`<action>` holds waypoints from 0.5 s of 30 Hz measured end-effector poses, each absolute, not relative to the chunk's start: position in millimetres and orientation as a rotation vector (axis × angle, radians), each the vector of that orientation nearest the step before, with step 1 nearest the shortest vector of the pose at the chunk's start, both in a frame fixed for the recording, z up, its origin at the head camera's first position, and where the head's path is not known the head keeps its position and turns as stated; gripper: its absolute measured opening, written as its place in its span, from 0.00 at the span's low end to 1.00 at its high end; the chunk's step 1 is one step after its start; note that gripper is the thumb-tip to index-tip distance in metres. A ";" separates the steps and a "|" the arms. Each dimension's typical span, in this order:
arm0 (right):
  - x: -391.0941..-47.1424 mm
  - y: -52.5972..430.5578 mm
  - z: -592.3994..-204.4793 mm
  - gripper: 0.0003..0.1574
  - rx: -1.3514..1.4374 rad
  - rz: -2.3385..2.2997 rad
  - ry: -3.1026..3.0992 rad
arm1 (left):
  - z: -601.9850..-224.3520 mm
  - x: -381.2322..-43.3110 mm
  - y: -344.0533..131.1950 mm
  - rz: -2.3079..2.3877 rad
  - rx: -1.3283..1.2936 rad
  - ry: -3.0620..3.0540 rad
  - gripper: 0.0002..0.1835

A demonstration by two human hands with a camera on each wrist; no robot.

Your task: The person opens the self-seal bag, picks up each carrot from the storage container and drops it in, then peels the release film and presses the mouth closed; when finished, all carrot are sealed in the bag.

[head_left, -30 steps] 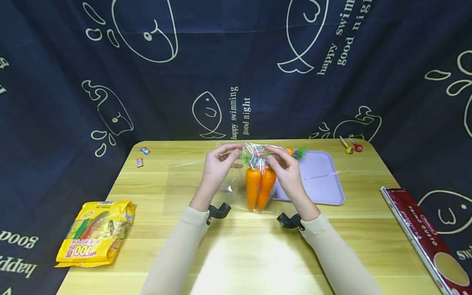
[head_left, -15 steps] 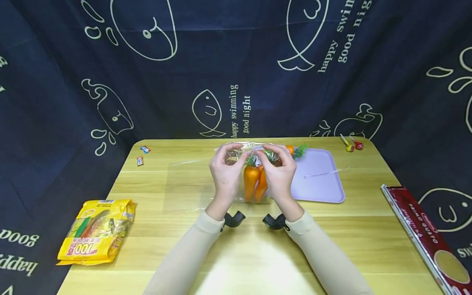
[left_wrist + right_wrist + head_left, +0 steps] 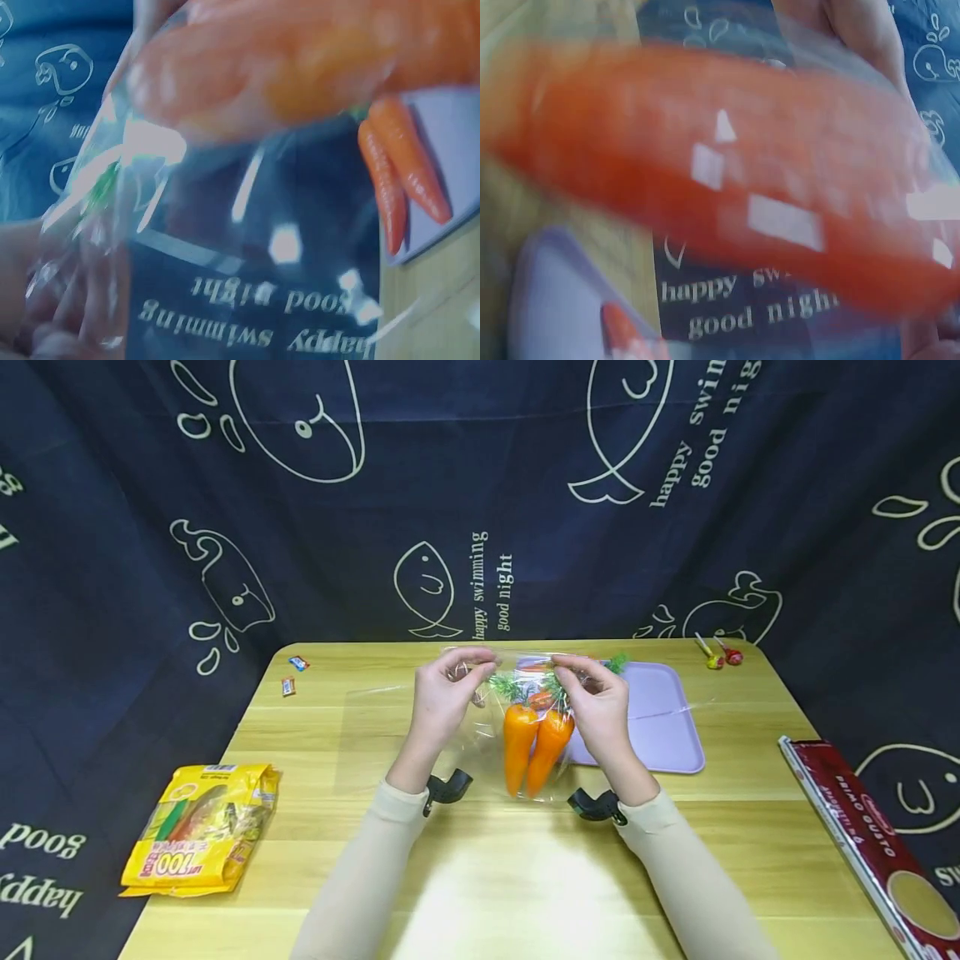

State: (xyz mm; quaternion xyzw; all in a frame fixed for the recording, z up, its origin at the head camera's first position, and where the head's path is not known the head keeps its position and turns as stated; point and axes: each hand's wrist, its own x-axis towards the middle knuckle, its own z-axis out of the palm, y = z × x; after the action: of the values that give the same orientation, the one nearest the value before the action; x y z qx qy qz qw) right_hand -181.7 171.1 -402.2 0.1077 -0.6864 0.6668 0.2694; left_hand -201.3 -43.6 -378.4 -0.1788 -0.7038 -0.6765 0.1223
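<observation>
In the head view, a clear plastic bag [image 3: 483,760] hangs between my hands with two orange carrots [image 3: 519,747] inside, green tops up and tips down. My left hand [image 3: 441,697] pinches the bag's upper left edge between thumb and fingers. At the upper right edge, my right hand [image 3: 603,706] pinches it the same way. Behind the bag, a lilac tray [image 3: 671,739] lies on the table. More carrots [image 3: 409,161] rest on that tray in the left wrist view. A bagged carrot [image 3: 727,172], blurred, fills much of the right wrist view.
A flat clear sheet [image 3: 367,735] lies left of my hands. Two wrapped candies [image 3: 288,686] are at the back left, lollipops [image 3: 715,662] at the back right. A yellow packet [image 3: 202,831] sits front left, a red spaghetti box [image 3: 862,827] along the right edge.
My hands came close together at the bag's top half a second ago, then moved apart again. The bag is now spread wider, with both carrots showing fully.
</observation>
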 end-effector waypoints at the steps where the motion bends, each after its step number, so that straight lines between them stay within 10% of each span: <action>1: -181.0 176.2 -403.3 0.11 0.286 1.800 -1.887 | -377.8 -202.2 -47.0 -1.991 -0.551 -2.099 0.07; 15: -167.5 214.8 -421.9 0.17 0.364 1.998 -2.278 | -385.5 -203.0 -91.6 -2.206 -1.008 -2.572 0.20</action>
State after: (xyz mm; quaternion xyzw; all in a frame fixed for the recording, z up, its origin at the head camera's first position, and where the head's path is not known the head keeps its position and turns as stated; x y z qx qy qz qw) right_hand -167.5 214.8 -421.9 0.1192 -0.7457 0.6540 0.0448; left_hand -203.0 -91.6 -385.5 -0.2798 -0.7135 -0.6120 -0.1954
